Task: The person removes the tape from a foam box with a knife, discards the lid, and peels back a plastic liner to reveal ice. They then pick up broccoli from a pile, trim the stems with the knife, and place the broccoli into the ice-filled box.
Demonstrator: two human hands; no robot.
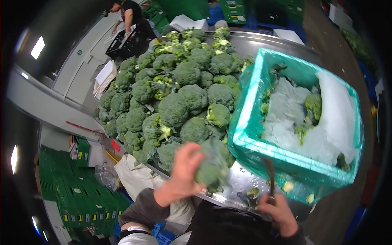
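My left hand [185, 169] is beside a blurred broccoli head [212, 165] at the near edge of the pile, its fingers curved along the head's left side. Motion blur hides whether the fingers grip it. In my right hand [279, 212] is a knife [270, 175], its blade pointing up in front of the lined crate. A large heap of broccoli [173, 108] covers the metal table [239, 185]. To the right stands a crate lined with green plastic [245, 118], holding ice [337, 114] and some broccoli.
Green crates [90, 200] are stacked at the lower left, near a white sack [136, 175]. At the upper left another person [131, 14] bends over a black crate [130, 43]. Small trimmings lie on the metal near my right hand. More green crates stand behind the table.
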